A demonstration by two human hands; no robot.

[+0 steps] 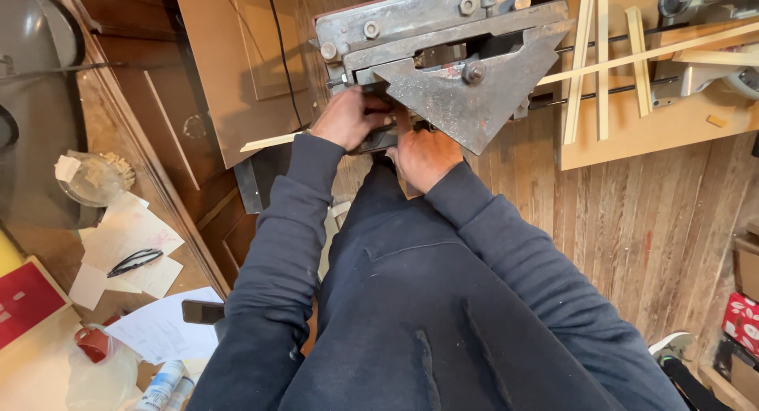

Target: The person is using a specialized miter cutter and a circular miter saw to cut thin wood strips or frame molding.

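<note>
Step in hand, judged: seating thin wood strip (pixel 269 141) in metal mitre cutter (pixel 451 63). Left hand (pixel 348 120) closed on strip at machine base; right hand (pixel 425 154) alongside, grip hidden. Strip end projects left of left hand.

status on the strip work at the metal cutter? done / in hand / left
Done, apparently: several pale wood strips lie on the board to the right. In hand: left hand and right hand press together at the base of the grey metal cutter, with one thin strip poking out left of them. Left: cannot tell; no uncut stock is clearly in view.
</note>
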